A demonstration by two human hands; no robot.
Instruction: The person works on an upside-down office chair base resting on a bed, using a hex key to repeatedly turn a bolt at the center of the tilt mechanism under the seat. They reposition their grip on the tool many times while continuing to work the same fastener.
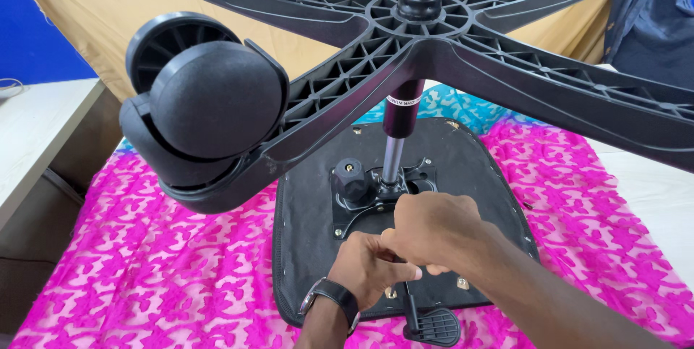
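An office chair lies upside down on a pink patterned cloth (144,277). Its black seat underside (303,248) faces up, with a metal mechanism plate (361,194) and a black knob (352,178) at the centre. A gas lift column (399,132) rises to the black five-arm base (419,38), which carries a caster wheel (210,103) at the left. My left hand (369,266), wearing a wristwatch, and my right hand (430,230) are both closed around the lever near the mechanism. The lever's black paddle end (434,326) sticks out below my hands.
A white table (36,132) stands at the left. Tan fabric (108,2) hangs behind, with a blue wall (36,31) at the far left and dark blue cloth (658,24) at the upper right. A white surface (650,183) shows under the cloth at the right.
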